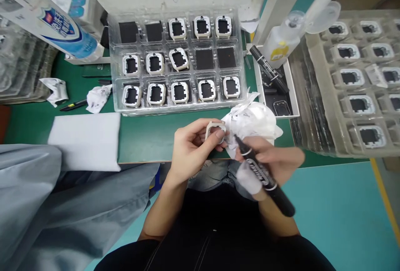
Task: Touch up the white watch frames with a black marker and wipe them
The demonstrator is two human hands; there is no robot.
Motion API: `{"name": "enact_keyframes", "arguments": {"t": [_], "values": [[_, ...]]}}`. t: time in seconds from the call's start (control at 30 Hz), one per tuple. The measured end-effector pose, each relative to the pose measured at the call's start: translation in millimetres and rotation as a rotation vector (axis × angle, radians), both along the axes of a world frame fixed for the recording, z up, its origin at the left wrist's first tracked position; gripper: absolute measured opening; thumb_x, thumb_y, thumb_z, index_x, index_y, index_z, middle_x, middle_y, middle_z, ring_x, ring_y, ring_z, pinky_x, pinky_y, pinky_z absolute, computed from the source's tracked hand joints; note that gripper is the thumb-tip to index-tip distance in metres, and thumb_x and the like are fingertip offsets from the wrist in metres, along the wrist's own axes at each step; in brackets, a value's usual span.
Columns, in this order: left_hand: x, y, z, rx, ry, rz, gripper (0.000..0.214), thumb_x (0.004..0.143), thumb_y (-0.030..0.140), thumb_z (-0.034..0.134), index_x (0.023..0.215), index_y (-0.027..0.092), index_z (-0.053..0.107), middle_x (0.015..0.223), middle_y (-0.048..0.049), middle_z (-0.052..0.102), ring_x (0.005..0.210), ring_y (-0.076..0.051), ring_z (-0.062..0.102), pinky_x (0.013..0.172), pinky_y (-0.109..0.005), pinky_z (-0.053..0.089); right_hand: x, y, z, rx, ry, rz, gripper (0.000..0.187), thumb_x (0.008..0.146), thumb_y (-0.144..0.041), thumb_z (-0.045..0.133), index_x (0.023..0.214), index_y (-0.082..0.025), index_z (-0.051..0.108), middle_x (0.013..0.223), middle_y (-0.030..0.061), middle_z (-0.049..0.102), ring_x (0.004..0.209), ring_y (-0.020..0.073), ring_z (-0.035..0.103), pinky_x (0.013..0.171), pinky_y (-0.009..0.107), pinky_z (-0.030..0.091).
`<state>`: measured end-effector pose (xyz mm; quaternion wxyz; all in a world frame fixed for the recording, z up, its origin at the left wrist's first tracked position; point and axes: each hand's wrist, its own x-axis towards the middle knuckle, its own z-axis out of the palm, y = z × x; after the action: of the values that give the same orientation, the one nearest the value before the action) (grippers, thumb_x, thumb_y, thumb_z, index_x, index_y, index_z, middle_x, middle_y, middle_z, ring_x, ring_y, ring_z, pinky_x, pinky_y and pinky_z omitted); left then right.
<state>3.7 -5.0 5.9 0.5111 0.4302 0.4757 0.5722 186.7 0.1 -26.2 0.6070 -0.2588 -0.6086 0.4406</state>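
Note:
Between the thumb and fingers of my left hand (190, 148) is a light-coloured watch case frame (209, 128), its opening facing up. My right hand (278, 158) grips a black marker pen (261, 173), whose tip points up and left toward the frame without touching it. A white crumpled wipe (248, 181) is also tucked in the right hand. Just behind both hands lies a heap of white cloth (256, 121). Farther back, a clear plastic tray (175, 110) holds several similar frames in its compartments; some compartments show only black pads.
A white box (295, 110) with markers and a squeeze bottle (279, 44) stand right of the tray. Stacked trays (337, 146) of frames rise at the far right. A folded white cloth (86, 137), used wipes and a large bottle (62, 25) are at left, beside another person's grey sleeve (28, 187).

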Motion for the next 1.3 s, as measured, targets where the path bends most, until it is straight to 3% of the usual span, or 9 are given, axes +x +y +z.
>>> {"name": "enact_keyframes", "arguments": {"t": [0.07, 0.17, 0.33, 0.47, 0.63, 0.77, 0.97, 1.1, 1.3], "values": [[-0.2, -0.8, -1.3, -0.005, -0.033, -0.008, 0.013, 0.099, 0.029, 0.092, 0.107, 0.019, 0.090, 0.090, -0.0037, 0.088, 0.066, -0.015, 0.081, 0.061, -0.023, 0.070, 1.4, 7.7, 6.4, 0.026, 0.222, -0.002, 0.037, 0.093, -0.031, 0.092, 0.122, -0.034, 0.069, 0.092, -0.0007, 0.084, 0.060, 0.0170, 0.070, 0.050, 0.028, 0.053], [-0.9, -2.5, -2.3, -0.009, -0.045, -0.004, 0.012, 0.100, 0.027, 0.093, 0.109, 0.020, 0.090, 0.092, -0.0039, 0.089, 0.067, -0.014, 0.082, 0.062, -0.022, 0.070, 7.9, 21.7, 9.8, -0.030, 0.397, 0.048, 0.025, 0.100, -0.046, 0.084, 0.116, -0.032, 0.070, 0.075, -0.0038, 0.077, 0.042, 0.0130, 0.055, 0.036, 0.024, 0.038], [-1.2, -4.6, -2.4, -0.021, -0.018, 0.022, 0.013, 0.099, 0.024, 0.094, 0.111, 0.020, 0.091, 0.093, -0.0044, 0.089, 0.068, -0.015, 0.083, 0.065, -0.021, 0.071, 20.4, 31.6, 11.2, -0.189, 0.423, 0.025, 0.025, 0.105, -0.054, 0.069, 0.098, -0.033, 0.057, 0.058, -0.0110, 0.057, 0.030, 0.0090, 0.028, 0.032, 0.023, 0.027], [-0.7, -5.1, -2.0, -0.021, -0.013, 0.030, 0.011, 0.099, 0.024, 0.093, 0.110, 0.020, 0.091, 0.093, -0.0041, 0.090, 0.068, -0.015, 0.083, 0.064, -0.021, 0.071, 21.3, 31.0, 13.7, -0.198, 0.461, 0.051, 0.029, 0.109, -0.053, 0.063, 0.093, -0.032, 0.053, 0.055, -0.0118, 0.051, 0.030, 0.0080, 0.022, 0.033, 0.023, 0.029], [-0.2, -5.1, -1.3, -0.035, -0.026, 0.041, 0.013, 0.099, 0.024, 0.094, 0.112, 0.021, 0.091, 0.094, -0.0043, 0.091, 0.067, -0.014, 0.083, 0.066, -0.022, 0.072, 21.2, 30.0, 10.9, -0.160, 0.489, 0.052, 0.022, 0.109, -0.049, 0.060, 0.095, -0.032, 0.060, 0.059, -0.0089, 0.058, 0.031, 0.0094, 0.030, 0.034, 0.024, 0.031], [0.8, -3.0, -0.9, -0.092, -0.058, 0.096, 0.022, 0.098, 0.031, 0.096, 0.115, 0.018, 0.090, 0.094, -0.0069, 0.091, 0.067, -0.018, 0.085, 0.064, -0.024, 0.072, 17.1, 23.7, 11.1, -0.131, 0.464, -0.012, 0.027, 0.102, -0.056, 0.070, 0.108, -0.030, 0.071, 0.066, -0.0042, 0.072, 0.036, 0.0120, 0.047, 0.035, 0.026, 0.031], [0.3, 0.2, -2.7, -0.116, -0.065, 0.122, 0.030, 0.096, 0.039, 0.098, 0.113, 0.017, 0.088, 0.094, -0.0084, 0.090, 0.068, -0.021, 0.086, 0.061, -0.027, 0.072, -1.1, 9.9, 15.2, -0.132, 0.263, -0.159, 0.017, 0.096, -0.033, 0.083, 0.112, -0.030, 0.076, 0.082, 0.0003, 0.086, 0.057, 0.0205, 0.074, 0.050, 0.033, 0.057], [0.7, -0.4, -1.8, -0.110, -0.066, 0.114, 0.027, 0.097, 0.039, 0.097, 0.110, 0.018, 0.086, 0.091, -0.0064, 0.089, 0.068, -0.020, 0.086, 0.061, -0.026, 0.072, -1.8, 9.7, 10.5, -0.062, 0.102, -0.159, 0.028, 0.091, -0.026, 0.090, 0.116, -0.031, 0.080, 0.092, 0.0009, 0.088, 0.072, 0.0239, 0.082, 0.065, 0.040, 0.068], [0.6, 0.1, -2.3, -0.090, -0.037, 0.093, 0.031, 0.096, 0.042, 0.097, 0.112, 0.019, 0.084, 0.087, -0.0038, 0.087, 0.069, -0.019, 0.085, 0.064, -0.028, 0.072, -3.2, 11.2, 7.0, 0.069, -0.046, -0.189, 0.047, 0.085, -0.024, 0.096, 0.128, -0.037, 0.083, 0.102, 0.0034, 0.089, 0.086, 0.0298, 0.086, 0.069, 0.047, 0.073]]}}
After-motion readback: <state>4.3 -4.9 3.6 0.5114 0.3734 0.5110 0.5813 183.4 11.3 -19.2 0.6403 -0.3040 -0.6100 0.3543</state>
